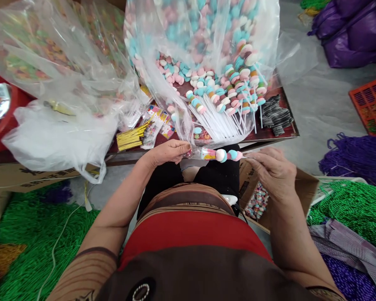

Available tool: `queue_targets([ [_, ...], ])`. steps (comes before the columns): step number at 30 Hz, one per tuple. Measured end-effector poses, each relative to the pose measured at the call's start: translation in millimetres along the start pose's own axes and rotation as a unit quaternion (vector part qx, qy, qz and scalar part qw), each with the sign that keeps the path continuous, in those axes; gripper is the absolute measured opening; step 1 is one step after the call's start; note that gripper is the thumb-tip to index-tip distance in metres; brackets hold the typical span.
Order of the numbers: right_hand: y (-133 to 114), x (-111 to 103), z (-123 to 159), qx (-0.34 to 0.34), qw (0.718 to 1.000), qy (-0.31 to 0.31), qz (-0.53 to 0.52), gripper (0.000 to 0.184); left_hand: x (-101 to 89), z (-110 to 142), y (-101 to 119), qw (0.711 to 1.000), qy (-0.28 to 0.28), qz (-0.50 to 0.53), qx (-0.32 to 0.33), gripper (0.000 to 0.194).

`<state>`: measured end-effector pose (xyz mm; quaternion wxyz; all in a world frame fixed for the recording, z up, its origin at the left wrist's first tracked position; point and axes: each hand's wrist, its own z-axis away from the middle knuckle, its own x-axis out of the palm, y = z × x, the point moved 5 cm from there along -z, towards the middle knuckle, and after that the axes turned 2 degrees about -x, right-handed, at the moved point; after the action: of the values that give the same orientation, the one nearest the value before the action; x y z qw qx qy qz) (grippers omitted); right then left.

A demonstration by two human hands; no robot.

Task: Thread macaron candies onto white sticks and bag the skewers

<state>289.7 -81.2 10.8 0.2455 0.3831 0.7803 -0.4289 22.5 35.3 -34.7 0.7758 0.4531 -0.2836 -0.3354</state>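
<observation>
Between my hands, over my lap, lies a candy skewer [230, 155] of pink, blue and white pieces on a white stick. My right hand [271, 167] pinches the stick end at the right. The candy's left end is at the mouth of a small clear printed bag [206, 154], and my left hand [172, 151] pinches the bag's far end. Just beyond, more candy skewers [234, 92] and a fan of white sticks [217, 117] lie on plastic at the table's front. Yellow twist ties [131, 137] and printed bags [158, 123] lie left of them.
Large clear sacks of candy [203, 29] cover the table's back. Black-and-silver strips [275, 115] lie at its right corner. A cardboard box [303, 192] with wrapped candy stands low at right. Green cords [341, 202], purple cords [357, 163], an orange crate [372, 104] and a red tub [18, 113] surround me.
</observation>
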Motion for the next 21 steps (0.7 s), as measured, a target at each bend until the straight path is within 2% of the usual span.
queue_targets([
  [3,1.8,2.6,1.6,0.035,0.999,-0.002,-0.025,0.006,-0.8,-0.2,1.4,1.0,0.007,0.027,0.011,0.06],
  [6,3.1,7.3,5.1,0.081,0.994,0.006,-0.074,0.007,-3.0,2.0,7.5,0.992,0.013,0.118,0.048,0.054],
  [11,-3.9,22.5,8.4,0.133,0.982,0.053,-0.125,0.009,1.2,7.2,24.5,0.96,-0.025,0.244,0.137,0.099],
  [14,-12.4,31.4,6.9,0.151,0.974,0.085,-0.148,0.011,8.0,7.7,33.9,0.945,-0.032,0.263,0.189,0.109],
  [16,-16.8,34.6,5.6,0.164,0.971,0.097,-0.147,0.013,14.0,7.0,39.9,0.942,-0.035,0.259,0.213,0.103],
  [18,-20.1,35.8,4.5,0.166,0.971,0.101,-0.143,0.014,19.3,5.5,45.4,0.943,-0.023,0.247,0.222,0.084],
  [21,-23.5,37.2,4.4,0.157,0.972,0.1,-0.143,0.014,23.0,1.8,52.1,0.942,0.034,0.249,0.223,0.053],
])
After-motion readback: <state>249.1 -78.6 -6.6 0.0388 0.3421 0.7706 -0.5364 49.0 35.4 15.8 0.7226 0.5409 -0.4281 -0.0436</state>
